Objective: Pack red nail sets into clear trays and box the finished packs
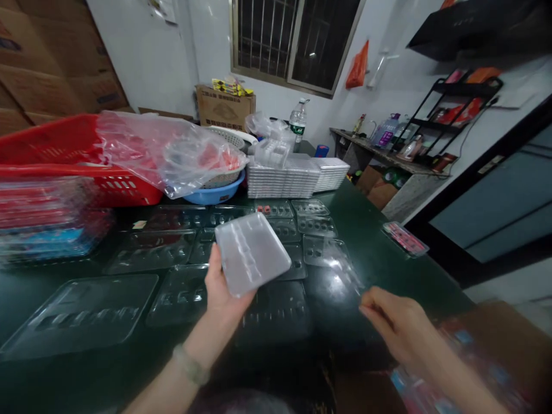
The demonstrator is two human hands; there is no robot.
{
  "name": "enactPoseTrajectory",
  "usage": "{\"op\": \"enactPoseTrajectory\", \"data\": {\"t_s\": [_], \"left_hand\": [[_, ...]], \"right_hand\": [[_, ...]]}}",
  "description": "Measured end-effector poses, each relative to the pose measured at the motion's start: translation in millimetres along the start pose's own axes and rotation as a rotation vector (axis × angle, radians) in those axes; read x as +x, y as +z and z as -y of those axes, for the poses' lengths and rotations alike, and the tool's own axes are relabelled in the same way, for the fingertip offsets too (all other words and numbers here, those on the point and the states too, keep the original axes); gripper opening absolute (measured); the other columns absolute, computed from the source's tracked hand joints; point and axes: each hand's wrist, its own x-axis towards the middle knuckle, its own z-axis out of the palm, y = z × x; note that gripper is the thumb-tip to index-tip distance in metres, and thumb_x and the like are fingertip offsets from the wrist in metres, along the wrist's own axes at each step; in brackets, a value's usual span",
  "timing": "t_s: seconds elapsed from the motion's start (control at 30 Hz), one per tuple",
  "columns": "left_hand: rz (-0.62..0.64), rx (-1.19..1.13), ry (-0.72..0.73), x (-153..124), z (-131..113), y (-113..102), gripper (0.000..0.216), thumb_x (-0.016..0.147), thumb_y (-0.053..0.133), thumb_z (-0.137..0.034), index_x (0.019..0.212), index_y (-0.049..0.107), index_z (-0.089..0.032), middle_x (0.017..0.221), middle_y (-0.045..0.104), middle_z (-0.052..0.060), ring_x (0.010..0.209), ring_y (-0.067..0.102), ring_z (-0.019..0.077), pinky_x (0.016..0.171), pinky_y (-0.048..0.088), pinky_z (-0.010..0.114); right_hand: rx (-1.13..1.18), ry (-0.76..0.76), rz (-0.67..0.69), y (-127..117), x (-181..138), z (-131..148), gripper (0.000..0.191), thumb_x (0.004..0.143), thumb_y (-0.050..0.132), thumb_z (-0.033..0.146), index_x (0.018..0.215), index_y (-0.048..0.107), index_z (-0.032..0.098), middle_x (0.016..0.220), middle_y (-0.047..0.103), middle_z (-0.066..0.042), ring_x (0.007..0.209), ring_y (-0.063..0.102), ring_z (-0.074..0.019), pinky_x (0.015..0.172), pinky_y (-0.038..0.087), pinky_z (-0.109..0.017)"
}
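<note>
My left hand [225, 290] grips a stack of clear plastic blister trays [254, 250], held up above the table with a moulded ridge across its face. Out to the right, my right hand [397, 322] is closed in a pinch on the corner of a single clear plastic tray [347, 267], which is smeared by motion. Below both hands, several clear trays lie in rows on the dark green table [371, 247]. One large tray [92, 307] lies at the left. Two small red pieces [263, 209] sit in a tray of the far row.
Neat stacks of clear trays [282, 177] stand at the back beside a blue basin [218, 192]. A red basket [125, 184] and piled packages [47, 218] fill the left. One pink package [406, 238] lies near the right edge. An open box of packages [491, 351] is at lower right.
</note>
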Motion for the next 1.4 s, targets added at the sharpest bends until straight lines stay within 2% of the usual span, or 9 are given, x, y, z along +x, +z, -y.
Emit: {"op": "enactPoseTrajectory", "data": {"t_s": [0.2, 0.3, 0.4, 0.5, 0.6, 0.67, 0.77, 0.97, 1.4], "left_hand": [[0.012, -0.084, -0.123, 14.4, -12.0, 0.3, 0.040, 0.070, 0.062, -0.045, 0.102, 0.059, -0.021, 0.095, 0.067, 0.006, 0.097, 0.059, 0.0305, 0.090, 0.043, 0.055], [-0.022, -0.090, -0.199, 11.0, -9.1, 5.0, 0.024, 0.072, 0.063, -0.034, 0.094, 0.060, -0.023, 0.082, 0.069, 0.000, 0.087, 0.063, 0.0238, 0.088, 0.046, 0.047], [0.001, -0.084, -0.234, 2.7, -4.0, 10.9, 0.020, 0.074, 0.062, -0.031, 0.092, 0.060, -0.023, 0.078, 0.069, -0.002, 0.081, 0.064, 0.0196, 0.083, 0.050, 0.038], [0.056, -0.019, -0.220, -4.4, 7.7, 12.7, 0.022, 0.075, 0.060, -0.032, 0.093, 0.060, -0.020, 0.080, 0.069, 0.002, 0.077, 0.064, 0.0199, 0.075, 0.052, 0.035], [0.059, 0.129, -0.219, -11.5, 28.8, 9.9, 0.022, 0.071, 0.063, -0.031, 0.087, 0.062, -0.016, 0.074, 0.067, 0.005, 0.067, 0.063, 0.0208, 0.063, 0.052, 0.033], [0.070, 0.230, -0.255, -18.2, 43.7, 7.8, 0.024, 0.067, 0.066, -0.032, 0.082, 0.061, -0.014, 0.068, 0.065, 0.006, 0.060, 0.062, 0.0205, 0.057, 0.050, 0.031], [0.145, 0.300, -0.319, -29.2, 56.9, 6.6, 0.031, 0.064, 0.068, -0.035, 0.084, 0.059, -0.013, 0.067, 0.062, 0.005, 0.057, 0.059, 0.0192, 0.050, 0.046, 0.028], [0.200, 0.396, -0.291, -37.0, 55.2, 3.0, 0.045, 0.063, 0.069, -0.041, 0.098, 0.054, -0.018, 0.062, 0.059, 0.001, 0.040, 0.051, 0.0147, 0.040, 0.040, 0.026], [0.248, 0.420, -0.266, -32.8, 51.9, 1.3, 0.039, 0.067, 0.066, -0.043, 0.093, 0.053, -0.017, 0.059, 0.057, 0.000, 0.041, 0.053, 0.0158, 0.042, 0.044, 0.028]], "right_hand": [[-0.371, -0.324, 0.190, 52.0, -34.5, -48.4, 0.023, 0.072, 0.040, 0.000, 0.071, 0.050, 0.021, 0.069, 0.057, -0.002, 0.059, 0.051, -0.0152, 0.051, 0.032, -0.027], [-0.429, -0.374, 0.253, 65.2, -24.8, -65.6, 0.023, 0.069, 0.045, -0.001, 0.074, 0.052, 0.020, 0.074, 0.059, -0.003, 0.063, 0.054, -0.0164, 0.053, 0.035, -0.027], [-0.437, -0.327, 0.195, 62.1, -10.0, -71.5, 0.015, 0.074, 0.049, 0.006, 0.076, 0.055, 0.019, 0.075, 0.061, -0.004, 0.064, 0.056, -0.0165, 0.054, 0.038, -0.026], [-0.198, -0.140, 0.048, 48.2, 3.4, -46.1, 0.010, 0.080, 0.054, 0.021, 0.088, 0.059, 0.019, 0.076, 0.063, -0.005, 0.064, 0.058, -0.0162, 0.054, 0.041, -0.025], [0.378, 0.079, -0.025, 35.9, 17.1, 10.8, 0.018, 0.082, 0.053, 0.035, 0.091, 0.059, 0.020, 0.068, 0.061, -0.001, 0.056, 0.055, -0.0116, 0.052, 0.043, -0.022], [0.720, 0.133, 0.067, 33.5, 27.9, 49.8, 0.020, 0.081, 0.054, 0.038, 0.088, 0.059, 0.020, 0.064, 0.059, 0.001, 0.050, 0.052, -0.0088, 0.047, 0.041, -0.019], [0.957, 0.178, 0.178, 36.0, 42.5, 84.1, 0.018, 0.076, 0.060, 0.036, 0.074, 0.059, 0.018, 0.061, 0.057, 0.003, 0.043, 0.047, -0.0054, 0.040, 0.036, -0.017], [1.101, 0.294, 0.360, 40.9, 52.6, 82.2, 0.015, 0.073, 0.060, 0.031, 0.071, 0.060, 0.016, 0.054, 0.054, 0.005, 0.037, 0.045, -0.0048, 0.035, 0.034, -0.016], [1.162, 0.317, 0.342, 45.1, 58.6, 81.8, 0.025, 0.072, 0.063, 0.040, 0.071, 0.059, 0.015, 0.050, 0.054, 0.005, 0.035, 0.045, -0.0047, 0.033, 0.034, -0.016]]}}
